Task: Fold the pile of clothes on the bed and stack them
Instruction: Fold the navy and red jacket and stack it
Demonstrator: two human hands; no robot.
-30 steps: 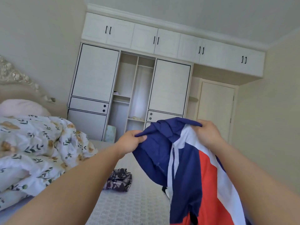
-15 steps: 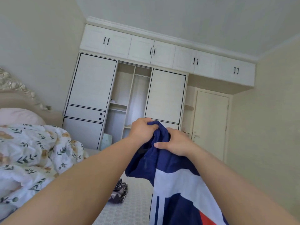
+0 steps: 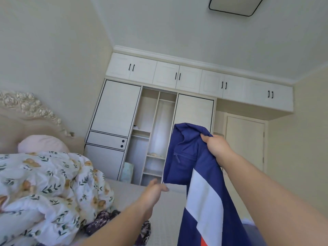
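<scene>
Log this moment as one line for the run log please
phase: lifting jacket to fold | right hand: grips navy jacket, held up | left hand: open, below jacket's edge | dark floral garment: unfolded on bed

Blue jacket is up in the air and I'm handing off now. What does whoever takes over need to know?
Right hand: grips the blue jacket near its top edge, holding it up over the bed; the white and red panels hang below.
Left hand: open, off the fabric, just short of the jacket's lower blue edge.
Dark floral garment: crumpled on the bed beside the floral duvet, unfolded.
Done: no fold and no stack in view.
Left: probably catch the jacket with the left hand, spread it flat, fold it, then fold the floral garment and stack both.
</scene>
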